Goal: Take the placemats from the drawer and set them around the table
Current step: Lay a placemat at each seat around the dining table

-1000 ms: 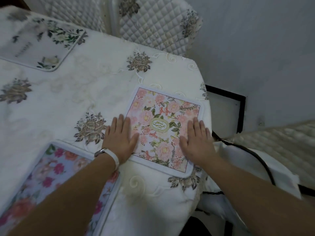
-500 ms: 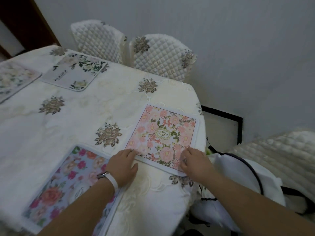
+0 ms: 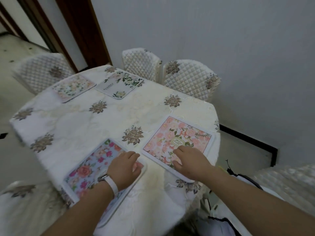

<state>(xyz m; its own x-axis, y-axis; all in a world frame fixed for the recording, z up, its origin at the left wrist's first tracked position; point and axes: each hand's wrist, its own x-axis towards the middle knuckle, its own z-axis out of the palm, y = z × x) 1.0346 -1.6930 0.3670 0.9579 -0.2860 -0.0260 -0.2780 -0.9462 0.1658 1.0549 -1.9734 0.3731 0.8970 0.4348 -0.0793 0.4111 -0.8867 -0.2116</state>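
Observation:
Several floral placemats lie on the white tablecloth (image 3: pixel 76 123). A pink one (image 3: pixel 180 138) sits at the near right edge, with my right hand (image 3: pixel 189 161) resting on its near side, fingers loosely curled. A blue one (image 3: pixel 92 169) with red and pink roses lies at the near left; my left hand (image 3: pixel 125 169), with a white wristband, lies over its right corner. Two more mats sit at the far side: a grey-white one (image 3: pixel 119 85) with green leaves and a pale one (image 3: pixel 74 87) to its left. Neither hand holds anything.
Quilted white chairs stand around the table: two at the back (image 3: pixel 189 79), one at the far left (image 3: pixel 42 70), one at the near right (image 3: pixel 286 181). A white bag with black straps (image 3: pixel 226 213) lies low right. A grey wall is close behind.
My view has risen and pulled back, showing the whole table. My left hand left the pink mat and now lies on the blue mat; my right hand drew back to the pink mat's near side.

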